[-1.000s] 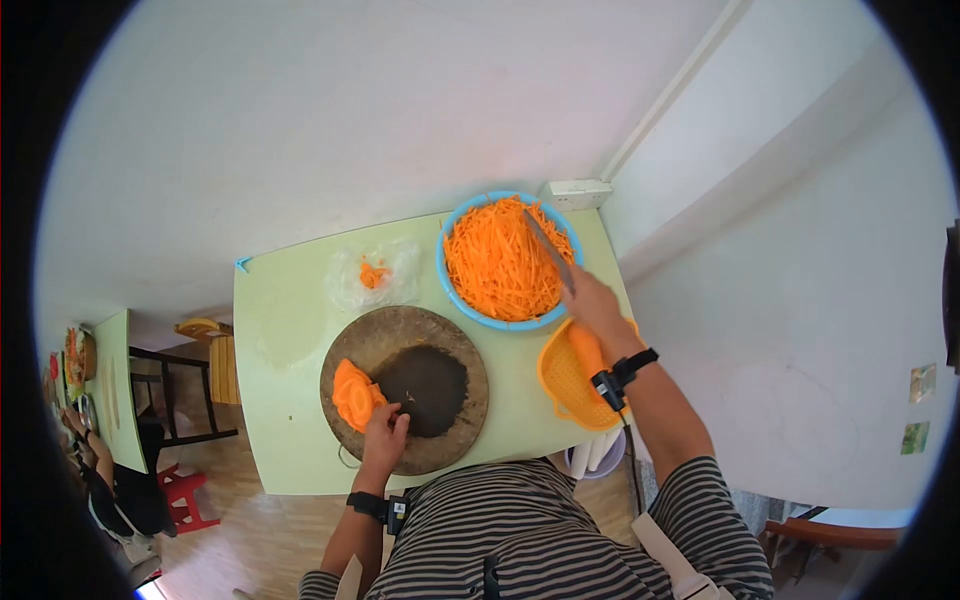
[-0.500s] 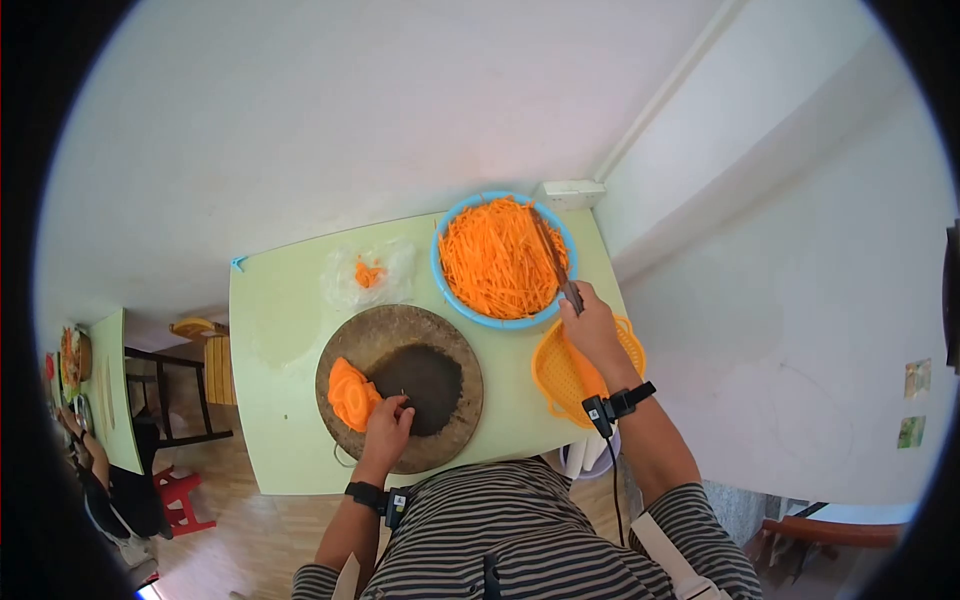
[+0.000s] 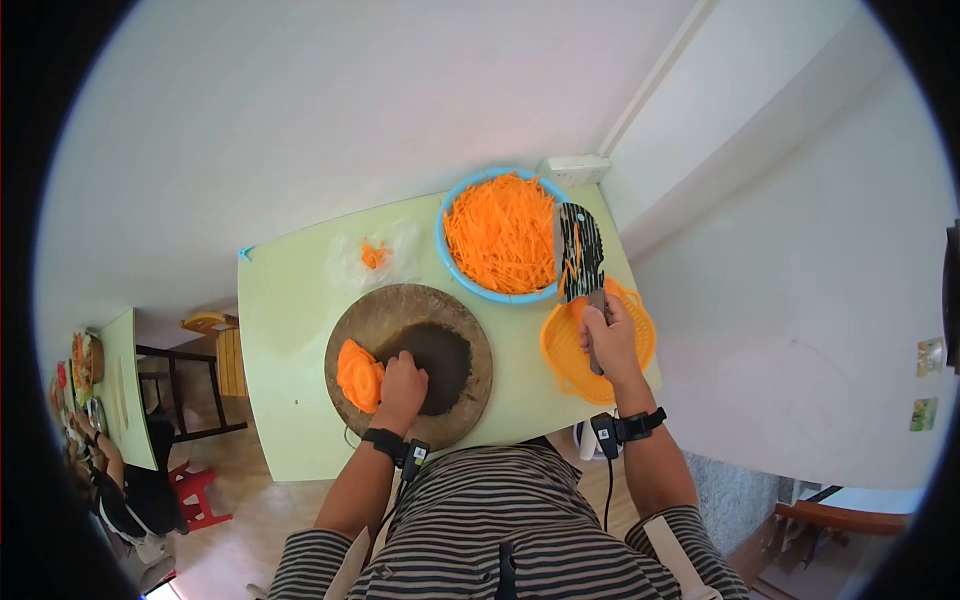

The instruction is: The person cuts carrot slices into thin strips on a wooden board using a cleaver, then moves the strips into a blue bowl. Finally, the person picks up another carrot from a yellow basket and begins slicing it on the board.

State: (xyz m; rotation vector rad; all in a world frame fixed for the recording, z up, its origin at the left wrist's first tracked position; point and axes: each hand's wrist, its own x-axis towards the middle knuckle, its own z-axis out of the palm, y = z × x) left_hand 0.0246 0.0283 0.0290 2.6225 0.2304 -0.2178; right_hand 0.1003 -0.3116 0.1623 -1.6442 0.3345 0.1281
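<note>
My right hand (image 3: 610,335) is wrapped round the handle of a cleaver (image 3: 580,252), whose dark, patterned blade has orange shreds on it. The blade is beside the right rim of a blue basin (image 3: 446,255) heaped with shredded carrot (image 3: 500,232). Below my right hand lies a yellow basket (image 3: 640,352). On a round wooden chopping board (image 3: 450,305), my left hand (image 3: 402,385) has its fingers bent together next to a pile of carrot slices (image 3: 358,374); whatever is under the fingertips is hidden.
A clear plastic bag (image 3: 348,262) with carrot bits lies on the green table (image 3: 290,320). A white socket box (image 3: 575,170) is on the wall behind. At the left are a red stool (image 3: 195,495), a wooden chair (image 3: 230,362) and another person at a second table (image 3: 128,400).
The cleaver has come out of the basin towards me and turned, so its broad face now shows. My left hand has moved slightly up on the board, close to the slices.
</note>
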